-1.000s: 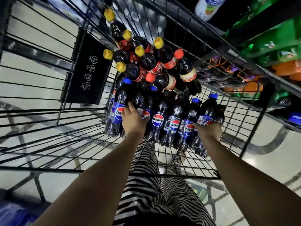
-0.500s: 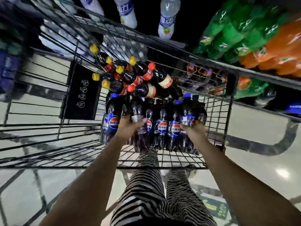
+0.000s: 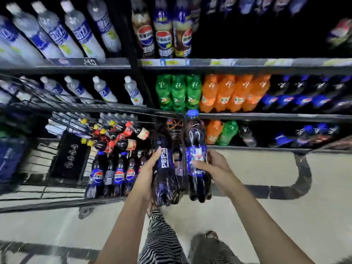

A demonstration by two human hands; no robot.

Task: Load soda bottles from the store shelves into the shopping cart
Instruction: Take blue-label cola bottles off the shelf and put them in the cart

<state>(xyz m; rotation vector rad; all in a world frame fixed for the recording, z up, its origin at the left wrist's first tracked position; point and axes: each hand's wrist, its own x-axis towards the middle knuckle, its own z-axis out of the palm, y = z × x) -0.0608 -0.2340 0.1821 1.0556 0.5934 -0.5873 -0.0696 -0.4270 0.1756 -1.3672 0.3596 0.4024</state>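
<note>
My left hand [image 3: 147,173] grips the left bottle [image 3: 165,174], right hand [image 3: 217,167] the right bottle [image 3: 197,149]: dark, blue-labelled, upright, necks up.

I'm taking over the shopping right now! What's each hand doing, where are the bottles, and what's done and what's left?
Left hand grips one Pepsi bottle around its middle. Right hand grips a second, blue-capped Pepsi bottle.
Both are held upright in the air by the right end of the shopping cart, not set down.
Done: a row of Pepsi bottles and a cluster of yellow- and red-capped cola bottles are in the cart.
Left: put these two in, then probably fetch more from the shelves, where 7UP and orange soda stand.
</note>
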